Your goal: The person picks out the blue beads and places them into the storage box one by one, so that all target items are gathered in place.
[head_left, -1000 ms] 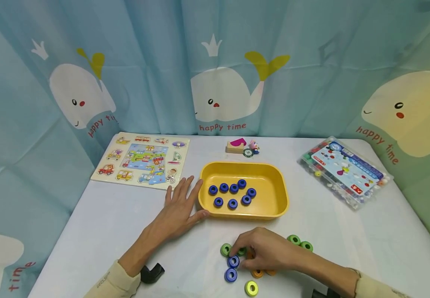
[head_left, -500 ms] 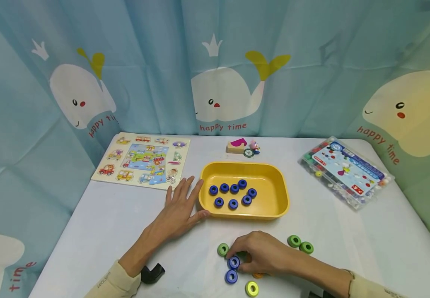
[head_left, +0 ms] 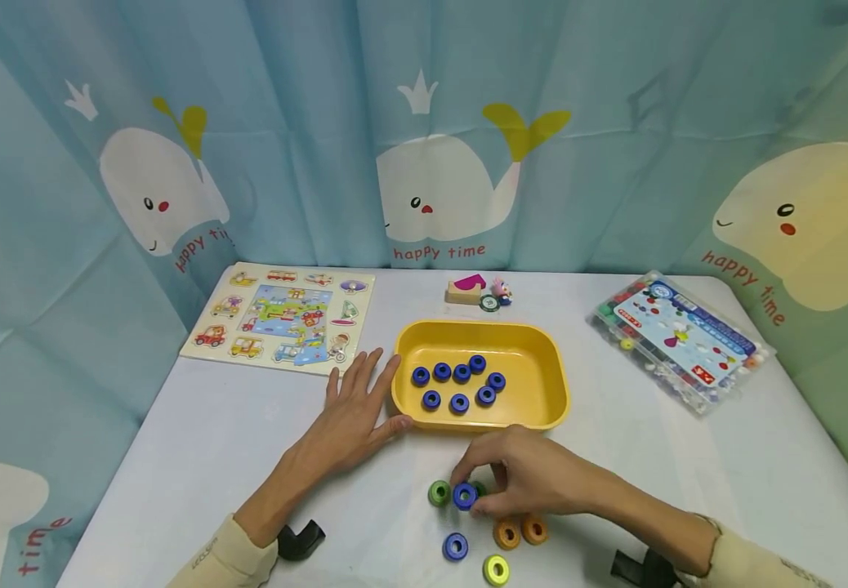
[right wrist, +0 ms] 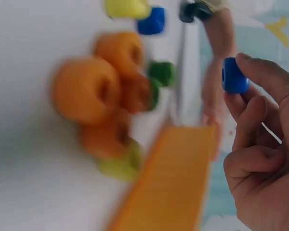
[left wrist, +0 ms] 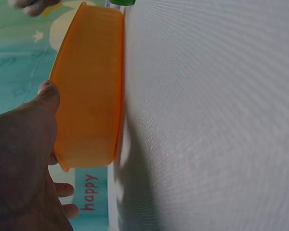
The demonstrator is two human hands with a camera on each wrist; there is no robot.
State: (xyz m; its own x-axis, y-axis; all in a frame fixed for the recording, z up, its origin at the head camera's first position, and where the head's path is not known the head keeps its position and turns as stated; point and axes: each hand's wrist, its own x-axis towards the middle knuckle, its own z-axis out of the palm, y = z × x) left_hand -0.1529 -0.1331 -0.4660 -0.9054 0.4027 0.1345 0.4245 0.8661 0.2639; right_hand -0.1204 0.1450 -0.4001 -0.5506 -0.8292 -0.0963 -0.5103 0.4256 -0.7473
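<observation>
My right hand (head_left: 534,474) pinches a blue ring-shaped bead (right wrist: 237,76) between thumb and forefinger, raised over the table just in front of the yellow tray (head_left: 530,388). The other fingers are curled in the right wrist view. My left hand (head_left: 354,420) lies at the tray's left end with fingers spread, its thumb (left wrist: 49,98) against the rim. Inside the tray are several blue beads (head_left: 458,410). Another blue bead (head_left: 448,553) lies on the table below the right hand, near a green bead (head_left: 431,496), orange beads (head_left: 500,542) and a yellow bead (head_left: 488,576).
A picture puzzle board (head_left: 207,318) lies at the back left. Behind the tray stand a wooden block (head_left: 462,294) and a small figurine (head_left: 502,291). A clear case (head_left: 681,335) of small coloured pieces lies at the right. A patterned curtain (head_left: 306,188) hangs behind the table.
My right hand has taken a blue bead from beside the other one and moved it up towards the tray, uncovering the orange beads. My left hand has stayed still.
</observation>
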